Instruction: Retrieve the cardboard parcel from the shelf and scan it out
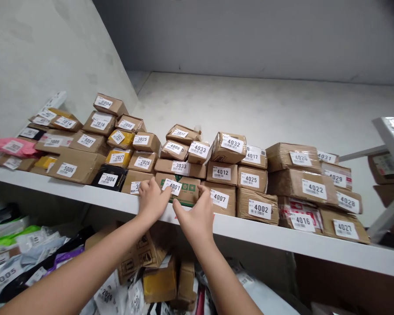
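Note:
A cardboard box (187,191) with green print and a white label reading 4001 sits in the bottom row on the white shelf, between my two hands. At its left end is my left hand (153,200), fingers curled and thumb on the label. My right hand (198,215) grips the right end, its fingertips at the side and its thumb by the lower front edge. A flat box labelled 3033 (170,166) lies on top of it. Beside it stand a box labelled 4007 (230,208) on the right and a partly covered box (128,181) on the left.
Labelled boxes are stacked along the white shelf (265,232), with box 4032 (223,153) high in the middle. A pink package (26,148) lies far left. Bagged parcels (26,245) and cartons (159,284) fill the space below. A metal post (392,140) rises at right.

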Demonstrator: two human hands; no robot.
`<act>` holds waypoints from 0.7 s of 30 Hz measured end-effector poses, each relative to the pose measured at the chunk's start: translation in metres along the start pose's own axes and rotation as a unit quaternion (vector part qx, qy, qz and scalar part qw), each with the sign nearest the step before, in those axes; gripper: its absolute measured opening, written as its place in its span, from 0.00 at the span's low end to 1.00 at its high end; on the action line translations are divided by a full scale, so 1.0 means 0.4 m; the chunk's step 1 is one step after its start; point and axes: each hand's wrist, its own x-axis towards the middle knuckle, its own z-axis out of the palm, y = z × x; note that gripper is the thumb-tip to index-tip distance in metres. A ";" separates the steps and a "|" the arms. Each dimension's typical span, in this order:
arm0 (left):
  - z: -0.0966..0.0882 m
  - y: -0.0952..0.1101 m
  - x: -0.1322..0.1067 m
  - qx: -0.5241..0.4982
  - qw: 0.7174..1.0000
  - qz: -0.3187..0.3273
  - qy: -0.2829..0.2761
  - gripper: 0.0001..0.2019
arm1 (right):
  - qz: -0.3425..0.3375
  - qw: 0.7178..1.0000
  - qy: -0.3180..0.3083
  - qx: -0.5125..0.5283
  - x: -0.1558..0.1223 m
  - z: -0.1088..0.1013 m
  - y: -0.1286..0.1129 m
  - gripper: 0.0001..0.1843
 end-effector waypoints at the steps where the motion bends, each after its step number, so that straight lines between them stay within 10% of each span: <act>1: -0.002 0.000 -0.001 -0.008 1.000 -0.002 0.000 0.31 | 0.032 0.999 0.019 0.035 0.004 0.004 -0.003 0.31; 11: -0.049 -0.016 -0.015 -0.101 0.994 0.019 -0.024 0.39 | 0.084 0.979 0.046 0.182 0.010 -0.005 -0.005 0.29; 21: -0.069 -0.075 0.024 0.057 0.971 0.202 -0.119 0.48 | -0.217 0.957 -0.079 -0.175 0.208 -0.115 0.006 0.26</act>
